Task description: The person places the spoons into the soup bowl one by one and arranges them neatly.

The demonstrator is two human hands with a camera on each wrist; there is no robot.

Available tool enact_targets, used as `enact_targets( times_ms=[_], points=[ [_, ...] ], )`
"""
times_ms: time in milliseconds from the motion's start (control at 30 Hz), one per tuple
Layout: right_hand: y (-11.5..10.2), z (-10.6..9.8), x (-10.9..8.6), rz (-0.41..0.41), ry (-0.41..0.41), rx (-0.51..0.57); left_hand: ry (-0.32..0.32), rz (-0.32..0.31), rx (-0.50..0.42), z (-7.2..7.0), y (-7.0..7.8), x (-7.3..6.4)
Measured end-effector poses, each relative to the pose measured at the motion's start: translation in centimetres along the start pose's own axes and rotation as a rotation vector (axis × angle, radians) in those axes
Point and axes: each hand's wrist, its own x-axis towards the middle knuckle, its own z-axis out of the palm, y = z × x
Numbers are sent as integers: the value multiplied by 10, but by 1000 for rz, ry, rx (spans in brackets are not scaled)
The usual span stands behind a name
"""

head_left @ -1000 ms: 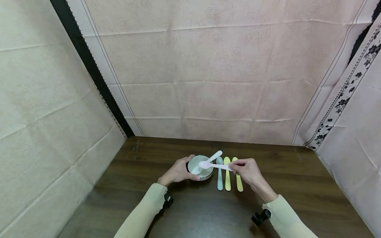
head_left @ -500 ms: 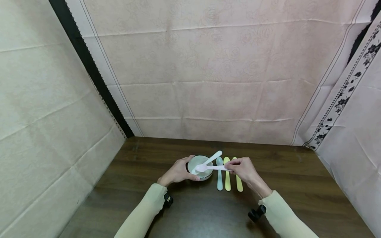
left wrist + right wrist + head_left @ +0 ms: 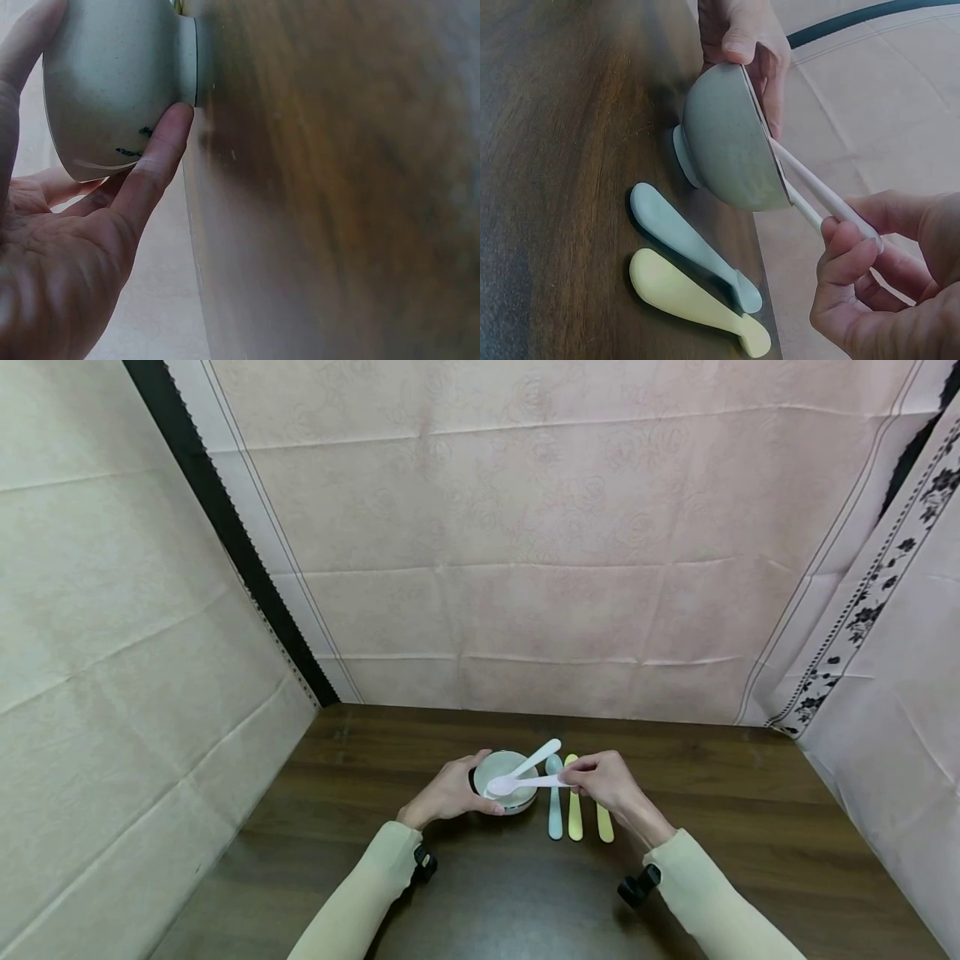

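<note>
My left hand [image 3: 453,789] grips a pale green bowl [image 3: 489,770] that stands on the table; in the left wrist view one finger lies along the bowl's [image 3: 112,75] outer wall down to its foot. My right hand [image 3: 609,783] pinches the handle end of a pinkish-white spoon [image 3: 542,782], whose head is over the inside of the bowl. A second pale spoon [image 3: 542,755] leans in the bowl, its handle sticking out past the far right rim. In the right wrist view both handles come out over the rim, near the right hand's [image 3: 885,277] fingertips.
To the right of the bowl a light blue spoon [image 3: 555,818] and two yellow spoons lie side by side on the dark wooden table [image 3: 495,893]. The right hand partly covers the yellow spoons [image 3: 575,820]. Pale cloth [image 3: 525,568] hangs behind and at both sides.
My right hand has moved left with the pinkish-white spoon, bringing its head further into the bowl. My left hand and the bowl have stayed in place.
</note>
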Motion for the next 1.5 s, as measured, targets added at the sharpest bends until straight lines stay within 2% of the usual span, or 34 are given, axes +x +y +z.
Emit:
enact_targets(
  times_ms=[433,700,867,1200,1500],
  points=[
    [0,5,16,10,-23,-6,-8,4,18,-1,0,1],
    [0,7,23,17,18,18,-4,-7,17,-2,1,0],
    [1,9,27,49,40,40,-4,-4,10,-2,1,0],
    [-5,12,30,67,98,16,-5,-10,4,0,2,0],
    [-5,13,34,76,107,23,-5,-1,13,-1,2,0]
  ],
)
